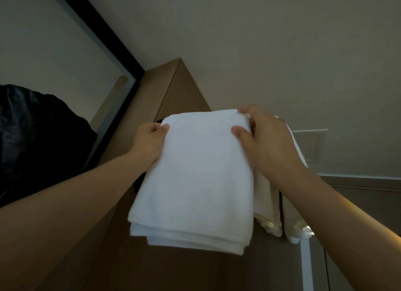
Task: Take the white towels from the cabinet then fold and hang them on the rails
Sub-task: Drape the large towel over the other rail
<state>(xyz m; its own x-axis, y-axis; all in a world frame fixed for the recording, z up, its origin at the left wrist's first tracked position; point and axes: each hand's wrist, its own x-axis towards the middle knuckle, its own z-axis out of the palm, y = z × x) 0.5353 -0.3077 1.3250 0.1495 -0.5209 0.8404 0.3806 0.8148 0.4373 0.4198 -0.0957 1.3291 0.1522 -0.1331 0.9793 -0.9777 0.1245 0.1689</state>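
Observation:
A folded white towel (195,177) hangs in the middle of the view, several layers showing at its lower edge. My left hand (149,140) grips its upper left corner, thumb on the front. At the upper right corner my right hand (264,138) holds the top edge, thumb on the front and fingers curled over the top. Behind my right hand hang two more white towels (269,208), side by side. The rail that carries them is hidden behind the towels and my hands.
A brown wooden cabinet (165,88) rises behind the towel. A black-framed mirror (65,51) fills the left, reflecting a dark garment (32,138). Pale wall or ceiling lies above, with a square panel (310,143) at the right.

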